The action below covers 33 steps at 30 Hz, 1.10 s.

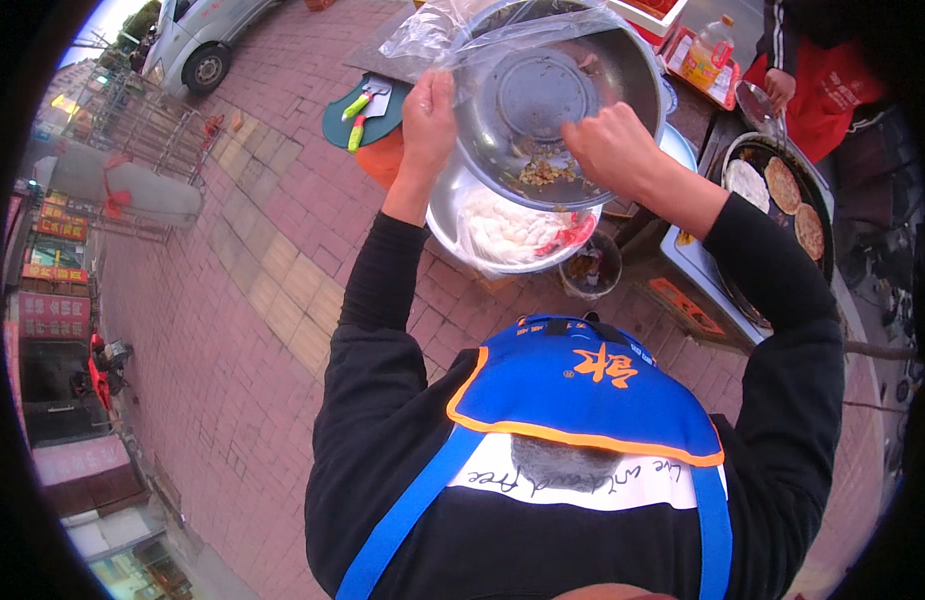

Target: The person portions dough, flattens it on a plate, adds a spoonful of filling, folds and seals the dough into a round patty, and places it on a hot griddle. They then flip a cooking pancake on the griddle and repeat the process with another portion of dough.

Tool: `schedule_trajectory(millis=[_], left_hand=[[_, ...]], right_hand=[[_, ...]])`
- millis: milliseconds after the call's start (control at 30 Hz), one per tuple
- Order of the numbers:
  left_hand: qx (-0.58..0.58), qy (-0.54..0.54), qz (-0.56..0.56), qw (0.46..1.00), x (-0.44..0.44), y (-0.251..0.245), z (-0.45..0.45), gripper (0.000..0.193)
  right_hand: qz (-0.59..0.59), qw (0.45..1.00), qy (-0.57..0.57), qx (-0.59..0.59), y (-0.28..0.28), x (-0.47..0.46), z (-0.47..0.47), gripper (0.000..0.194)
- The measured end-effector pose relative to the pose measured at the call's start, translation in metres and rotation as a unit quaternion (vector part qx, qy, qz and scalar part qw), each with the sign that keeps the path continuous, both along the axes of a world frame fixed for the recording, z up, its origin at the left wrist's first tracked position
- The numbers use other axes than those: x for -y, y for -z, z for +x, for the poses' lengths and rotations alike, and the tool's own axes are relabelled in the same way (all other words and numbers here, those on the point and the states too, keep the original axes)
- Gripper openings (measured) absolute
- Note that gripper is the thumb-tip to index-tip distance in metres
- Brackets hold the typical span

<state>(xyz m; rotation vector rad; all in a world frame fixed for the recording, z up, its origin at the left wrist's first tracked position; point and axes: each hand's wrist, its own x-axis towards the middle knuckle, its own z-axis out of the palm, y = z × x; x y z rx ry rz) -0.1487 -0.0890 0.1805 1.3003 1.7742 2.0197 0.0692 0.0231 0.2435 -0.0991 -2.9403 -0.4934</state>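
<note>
A steel mixing bowl is tilted up in front of me. Bits of chopped filling cling to its lower inside wall, and clear plastic film hangs over its far rim. My left hand grips the bowl's left rim. Over the bowl's right side, my right hand is curled with its fingers towards the filling; whether it holds a utensil is hidden. Beneath is a second steel bowl, partly covered by the first, with white dough under plastic film bearing red print.
At right, flatbreads lie in a round pan, beside a person's hand holding a round utensil. An oil bottle stands on a red tray. Green-handled tools rest on a green board. Below is a see-through bin.
</note>
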Motion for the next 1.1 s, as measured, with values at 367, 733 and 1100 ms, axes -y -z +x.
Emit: schedule_trajectory(millis=[367,733,1100], left_hand=[[0.008,0.021,0.025,0.999,0.005,0.001,0.004,0.028],[-0.014,0.03,0.011,0.999,0.014,-0.01,0.009,0.024],[-0.057,0.006,0.021,0.998,0.015,-0.009,0.004,0.024]], right_hand=[[-0.016,0.997,-0.033,-0.063,-0.006,0.031,-0.001,0.013],[0.003,0.982,-0.076,-0.174,-0.003,0.042,0.006,0.007],[0.037,0.994,-0.101,-0.002,0.001,0.048,0.019,0.005]])
